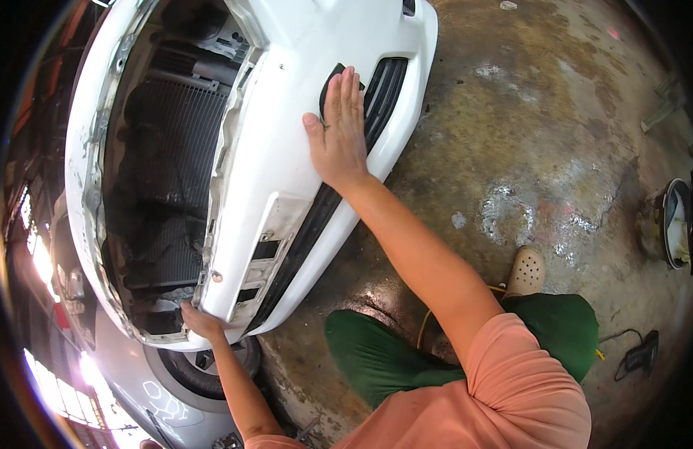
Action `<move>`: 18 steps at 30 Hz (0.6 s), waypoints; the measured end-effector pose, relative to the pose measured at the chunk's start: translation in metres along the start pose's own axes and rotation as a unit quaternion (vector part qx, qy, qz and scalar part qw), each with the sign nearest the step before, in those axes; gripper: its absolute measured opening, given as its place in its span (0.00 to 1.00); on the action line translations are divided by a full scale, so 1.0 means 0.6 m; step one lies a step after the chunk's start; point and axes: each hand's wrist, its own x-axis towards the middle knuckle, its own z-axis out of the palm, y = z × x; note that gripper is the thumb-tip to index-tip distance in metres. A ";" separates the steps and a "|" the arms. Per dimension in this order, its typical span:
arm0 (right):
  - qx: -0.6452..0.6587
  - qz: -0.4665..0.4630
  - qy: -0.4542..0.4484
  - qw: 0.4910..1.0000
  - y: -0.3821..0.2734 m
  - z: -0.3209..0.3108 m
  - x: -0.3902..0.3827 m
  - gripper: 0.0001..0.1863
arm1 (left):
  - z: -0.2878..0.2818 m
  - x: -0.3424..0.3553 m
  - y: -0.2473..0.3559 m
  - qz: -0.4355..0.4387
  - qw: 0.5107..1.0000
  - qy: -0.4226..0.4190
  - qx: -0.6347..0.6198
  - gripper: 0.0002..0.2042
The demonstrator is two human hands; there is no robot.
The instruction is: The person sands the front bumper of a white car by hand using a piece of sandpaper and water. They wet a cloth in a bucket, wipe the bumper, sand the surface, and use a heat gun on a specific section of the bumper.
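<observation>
A white car bumper (249, 172) on the front of a car fills the upper left of the view. My right hand (339, 142) lies flat on its face, fingers straight and close together, thumb out to the side. Under those fingers a thin dark sheet (328, 86) is pressed against the white surface; only its edges show. My left hand (203, 323) grips the near end of the bumper's upper edge, with its fingers partly hidden. Between my hands runs a recessed plate area (275, 224) with dark square openings, beside a black lower grille (298, 239).
Behind the bumper, the open front shows a dark radiator (171, 142). A grey car (148, 382) stands close at the lower left. On the wet, stained floor (496, 150) are a bucket (672, 224), a black corded device (643, 353) and a yellow hose (423, 329) near my legs.
</observation>
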 end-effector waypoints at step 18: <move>0.034 0.091 0.021 0.995 0.006 0.003 -0.002 0.39 | 0.005 0.005 0.015 -0.017 0.999 0.023 -0.045 0.30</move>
